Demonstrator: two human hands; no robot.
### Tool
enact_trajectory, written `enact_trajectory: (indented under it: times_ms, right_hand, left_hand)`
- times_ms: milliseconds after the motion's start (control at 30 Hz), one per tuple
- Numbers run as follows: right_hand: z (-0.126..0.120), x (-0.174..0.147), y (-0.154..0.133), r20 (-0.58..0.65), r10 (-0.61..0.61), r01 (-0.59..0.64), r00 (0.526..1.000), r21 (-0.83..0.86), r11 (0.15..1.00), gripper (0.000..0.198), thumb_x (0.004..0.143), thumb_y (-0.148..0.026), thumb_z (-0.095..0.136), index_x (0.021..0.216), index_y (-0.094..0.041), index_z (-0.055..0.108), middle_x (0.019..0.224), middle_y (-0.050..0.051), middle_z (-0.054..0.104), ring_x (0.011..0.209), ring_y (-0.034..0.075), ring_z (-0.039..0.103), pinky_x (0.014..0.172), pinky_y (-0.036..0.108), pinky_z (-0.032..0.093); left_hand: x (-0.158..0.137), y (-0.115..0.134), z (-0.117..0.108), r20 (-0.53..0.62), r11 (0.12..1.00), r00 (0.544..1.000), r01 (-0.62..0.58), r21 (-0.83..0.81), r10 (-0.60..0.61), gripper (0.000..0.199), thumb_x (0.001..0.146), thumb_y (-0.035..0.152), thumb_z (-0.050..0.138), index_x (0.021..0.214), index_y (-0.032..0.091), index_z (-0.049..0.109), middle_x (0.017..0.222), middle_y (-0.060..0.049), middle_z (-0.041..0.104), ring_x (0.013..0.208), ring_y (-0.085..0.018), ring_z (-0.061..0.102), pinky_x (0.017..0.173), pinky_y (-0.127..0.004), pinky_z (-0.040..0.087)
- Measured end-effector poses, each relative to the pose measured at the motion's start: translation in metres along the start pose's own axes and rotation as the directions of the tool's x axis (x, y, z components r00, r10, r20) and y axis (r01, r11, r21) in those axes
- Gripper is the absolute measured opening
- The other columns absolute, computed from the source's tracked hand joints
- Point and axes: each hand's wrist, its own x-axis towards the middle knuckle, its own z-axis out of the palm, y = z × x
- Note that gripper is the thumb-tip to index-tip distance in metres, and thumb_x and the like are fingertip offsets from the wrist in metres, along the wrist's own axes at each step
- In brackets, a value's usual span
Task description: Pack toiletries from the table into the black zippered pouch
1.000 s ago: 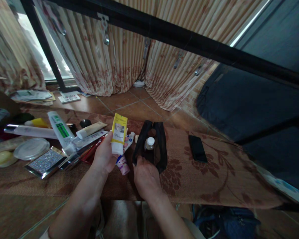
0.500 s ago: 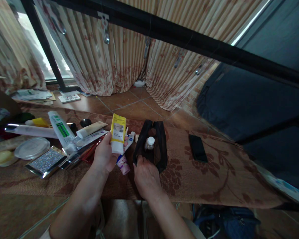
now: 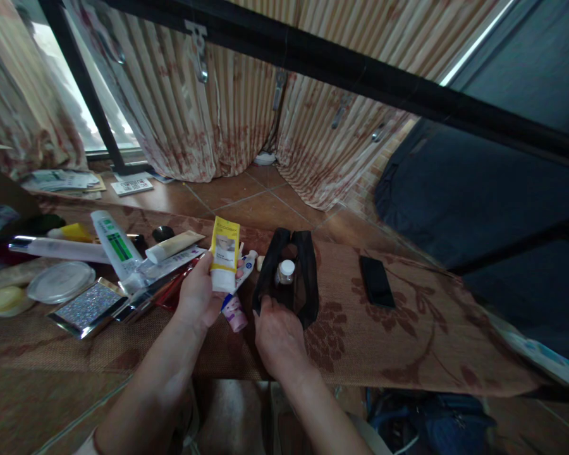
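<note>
My left hand (image 3: 200, 294) grips a yellow squeeze tube (image 3: 224, 253) with a white cap pointing down toward me. To its right, my right hand (image 3: 279, 332) is closed on the near edge of a black mesh pouch (image 3: 309, 272), which stands open at the top. Inside the pouch is a small clear bottle (image 3: 286, 272) with a white lid. A pink patterned tube (image 3: 234, 314) lies on the cloth between my hands. Just behind the yellow tube rests a white and blue tube (image 3: 246, 268), partly hidden.
Several cosmetics crowd the left of the table, among them a green-and-white tube (image 3: 116, 243), a cream tube (image 3: 175, 246), a glittery compact (image 3: 89, 308) and a round clear lid (image 3: 61, 282). A black phone (image 3: 377, 281) lies to the right on the patterned tablecloth (image 3: 431, 328).
</note>
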Motion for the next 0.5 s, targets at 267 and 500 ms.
enact_trajectory:
  times_ms: [267,500]
  right_hand:
    - [-0.0010,0.0003,-0.0007,0.029,0.000,0.001,1.000,-0.012,1.000,0.018,0.092,-0.019,0.039,0.100,-0.015,0.055,0.091,0.011,0.065,0.084,0.022,0.063,0.069,0.031,0.046]
    - [-0.0035,0.0001,-0.0008,0.031,-0.001,0.001,1.000,-0.009,1.000,0.018,0.091,-0.017,0.039,0.101,-0.015,0.054,0.092,0.011,0.065,0.085,0.022,0.063,0.070,0.030,0.046]
  left_hand:
    - [-0.0006,0.0003,0.0017,-0.014,0.999,1.000,-0.007,-0.033,0.006,0.040,0.094,0.025,0.030,0.121,0.005,0.052,0.078,-0.011,0.067,0.059,-0.017,0.064,0.044,-0.023,0.050]
    - [-0.0012,0.0010,0.0023,-0.024,0.999,1.000,0.004,-0.045,-0.005,0.038,0.094,0.024,0.031,0.120,0.006,0.053,0.079,-0.012,0.067,0.060,-0.017,0.065,0.046,-0.023,0.051]
